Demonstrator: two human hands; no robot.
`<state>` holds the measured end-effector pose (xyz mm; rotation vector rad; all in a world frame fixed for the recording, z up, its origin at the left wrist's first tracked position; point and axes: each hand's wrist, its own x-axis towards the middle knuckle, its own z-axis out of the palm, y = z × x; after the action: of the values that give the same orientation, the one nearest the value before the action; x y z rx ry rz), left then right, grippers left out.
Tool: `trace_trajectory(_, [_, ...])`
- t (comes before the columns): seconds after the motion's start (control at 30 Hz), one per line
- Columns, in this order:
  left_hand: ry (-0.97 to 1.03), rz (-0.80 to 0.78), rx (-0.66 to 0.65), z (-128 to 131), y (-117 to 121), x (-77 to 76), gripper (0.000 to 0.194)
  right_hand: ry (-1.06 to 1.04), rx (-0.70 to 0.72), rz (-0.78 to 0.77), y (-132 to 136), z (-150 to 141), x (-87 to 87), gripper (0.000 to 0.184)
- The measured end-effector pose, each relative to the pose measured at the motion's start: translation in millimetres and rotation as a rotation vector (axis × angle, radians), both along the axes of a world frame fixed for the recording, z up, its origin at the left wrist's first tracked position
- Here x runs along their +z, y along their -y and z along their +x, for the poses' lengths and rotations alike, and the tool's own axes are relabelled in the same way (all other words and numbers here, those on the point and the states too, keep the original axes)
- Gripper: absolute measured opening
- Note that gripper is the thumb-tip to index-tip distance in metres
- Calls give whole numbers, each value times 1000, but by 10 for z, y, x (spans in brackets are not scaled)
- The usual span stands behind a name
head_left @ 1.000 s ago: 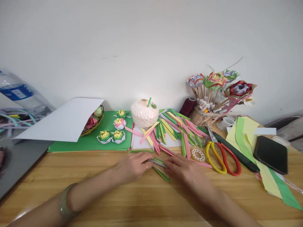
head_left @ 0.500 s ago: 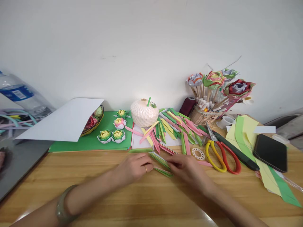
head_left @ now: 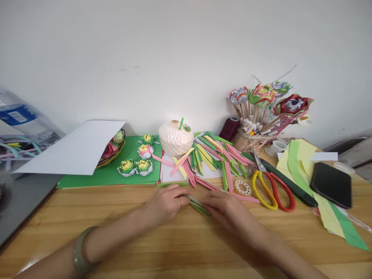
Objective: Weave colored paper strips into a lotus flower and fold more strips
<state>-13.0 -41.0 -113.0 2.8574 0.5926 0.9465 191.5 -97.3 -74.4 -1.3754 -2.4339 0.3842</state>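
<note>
Between my hands, just above the wooden table, are green folded paper strips (head_left: 198, 206) with pale edges, pressed close together. My left hand (head_left: 168, 201) is closed on their left end, and a ring and a bangle show on that arm. At the other end my right hand (head_left: 222, 205) pinches them; its fingertips are partly hidden. Another light green strip (head_left: 171, 185) lies just beyond my left hand. Behind the hands is a pile of folded pink, green and yellow paper strips (head_left: 215, 151).
Scissors (head_left: 273, 190), a white ring (head_left: 242, 187) and a phone (head_left: 331, 185) lie to the right. Several paper flowers (head_left: 144, 166) sit on green paper (head_left: 110, 180). A white round ornament (head_left: 176, 138) and a basket of paper flowers on sticks (head_left: 250, 139) stand by the wall.
The strips, spread apart half a second ago, are now brought together into a narrow bundle. My right hand has moved slightly left, and both hands have closed in on the strips.
</note>
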Motion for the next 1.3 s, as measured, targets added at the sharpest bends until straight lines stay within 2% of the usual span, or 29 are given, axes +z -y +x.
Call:
trace_trajectory(0.1, [30,0,-10,14,-26,21,24,162,-70,59,67,-76,-33,16])
trace_trajectory(0.23, [92,-82,-18,19,-56,14,23,309,-92,260,161,-162,-143,10])
trace_trajectory(0.33, [108,-241,-6,8,-76,-8,19,297,-77,285,201,-163,-199,18])
trace_trajectory(0.4, [100,-344,4,3,-83,-18,26,241,-77,291,210,-147,-206,18])
trace_trajectory(0.5, [93,-406,-10,2,-80,-15,21,153,-68,296,206,-123,-194,23])
trace_trajectory(0.57, [94,-346,-32,3,-72,-10,20,122,-57,306,199,-115,-191,25])
trace_trajectory(0.77, [5,138,-71,-10,-28,-58,22,197,2,381,227,-126,-206,32])
trace_trajectory(0.83, [-7,216,-59,-10,-17,-87,21,213,27,400,239,-128,-200,32])
trace_trajectory(0.9, [-9,202,-47,-3,-17,-111,18,189,20,367,227,-113,-185,29])
trace_trajectory(1.0, [-5,119,-45,16,-27,-118,15,107,-78,318,146,-39,-162,22])
trace_trajectory(1.07, [4,104,-54,26,-33,-96,14,100,-166,374,60,34,-158,21])
trace_trajectory(1.13, [20,109,-62,31,-37,-60,17,175,-246,442,-31,102,-168,20])
trace_trajectory(1.3, [17,122,-94,26,-45,-5,19,461,-164,370,-175,150,-209,18])
